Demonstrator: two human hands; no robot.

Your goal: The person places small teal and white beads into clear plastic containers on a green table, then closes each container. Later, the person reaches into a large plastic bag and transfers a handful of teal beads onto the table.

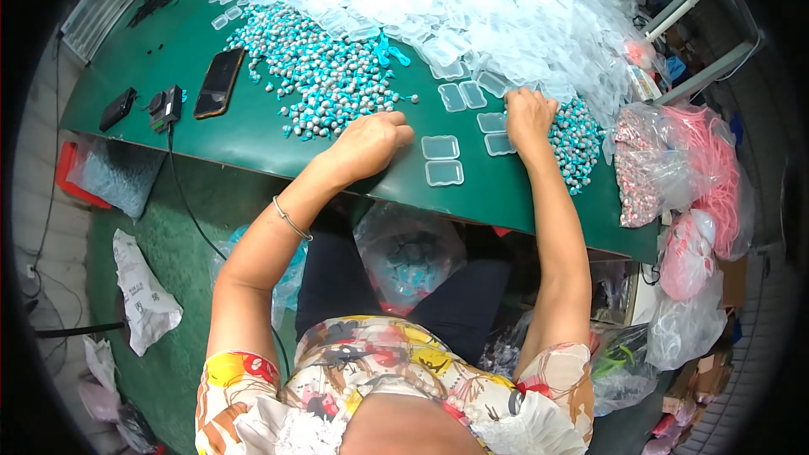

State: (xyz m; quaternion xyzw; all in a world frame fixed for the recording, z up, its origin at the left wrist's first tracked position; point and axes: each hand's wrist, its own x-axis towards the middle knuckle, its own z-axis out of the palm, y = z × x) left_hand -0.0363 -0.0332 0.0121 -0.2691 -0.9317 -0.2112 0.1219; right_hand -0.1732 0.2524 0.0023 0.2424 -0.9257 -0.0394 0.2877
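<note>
My left hand (372,145) is closed, its fingers curled at the near right edge of a heap of small grey-and-teal pieces (324,76); whatever is in them is hidden. My right hand (529,120) is closed too, fingers pointing down between an open clear plastic case (499,144) and a second heap of small teal-and-grey pieces (575,147). Its fingertips are hidden behind the hand. Another open clear case (442,173) lies flat between my hands. Farther back is one more open case (452,98), beside other loose ones.
A large mound of clear plastic cases (472,8) covers the back of the green table (337,195). A phone (218,84) and small black devices (166,108) with a cable lie left. Bags with pink cords (712,177) crowd the right edge. A bag (409,261) sits below.
</note>
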